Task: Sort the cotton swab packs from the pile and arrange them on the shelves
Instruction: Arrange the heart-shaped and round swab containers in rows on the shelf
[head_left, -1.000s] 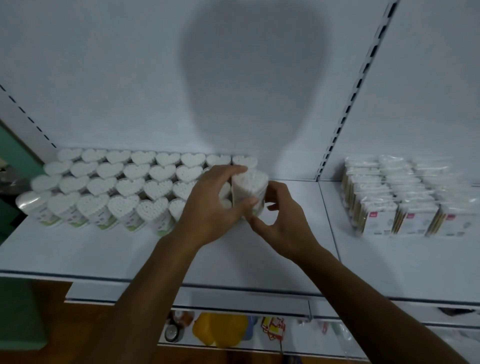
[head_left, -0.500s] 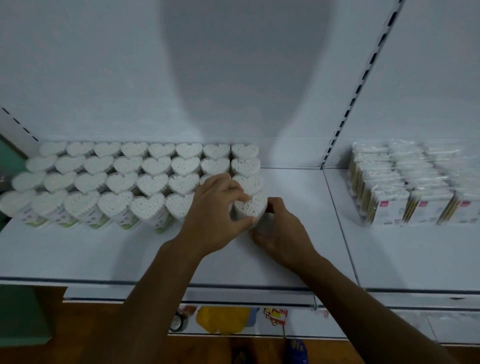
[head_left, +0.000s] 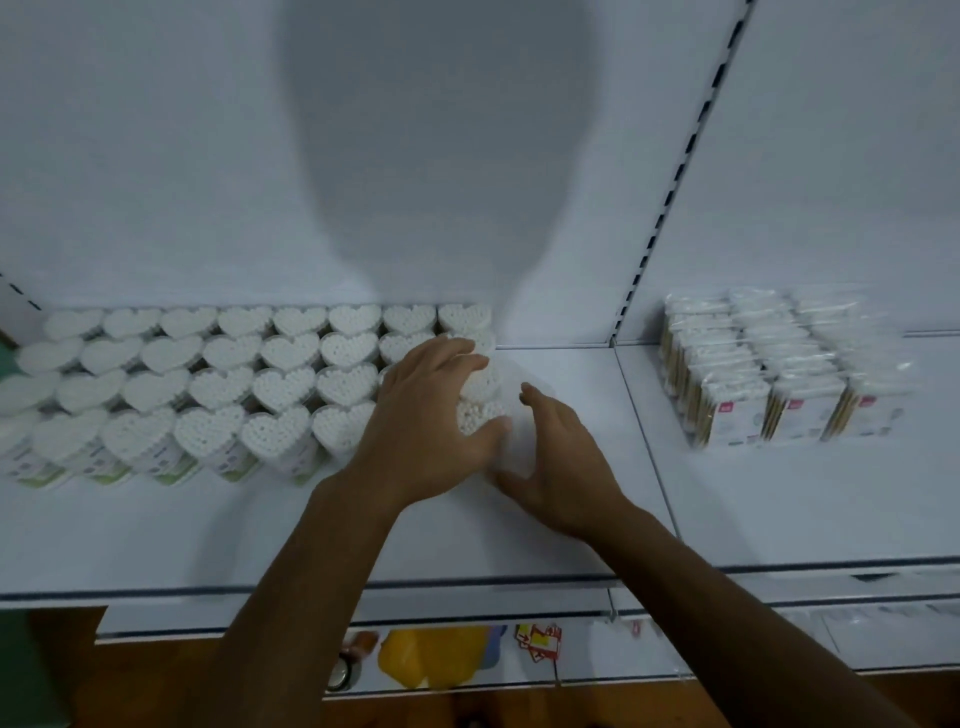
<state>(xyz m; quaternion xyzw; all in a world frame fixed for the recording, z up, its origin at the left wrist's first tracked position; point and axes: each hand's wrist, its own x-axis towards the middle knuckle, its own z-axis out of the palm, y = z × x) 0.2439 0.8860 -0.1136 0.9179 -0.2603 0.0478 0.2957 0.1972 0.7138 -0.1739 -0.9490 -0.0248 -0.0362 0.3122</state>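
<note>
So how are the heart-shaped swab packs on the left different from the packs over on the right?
The heart-shaped packs stand upright with white swab tips facing up; the rectangular packs show flat labelled fronts. The heart-shaped packs carry green at the base; the rectangular packs have a small red mark and tan sticks along their edges. The heart block is wider. Both sit in neat rows on the white shelf.
</note>
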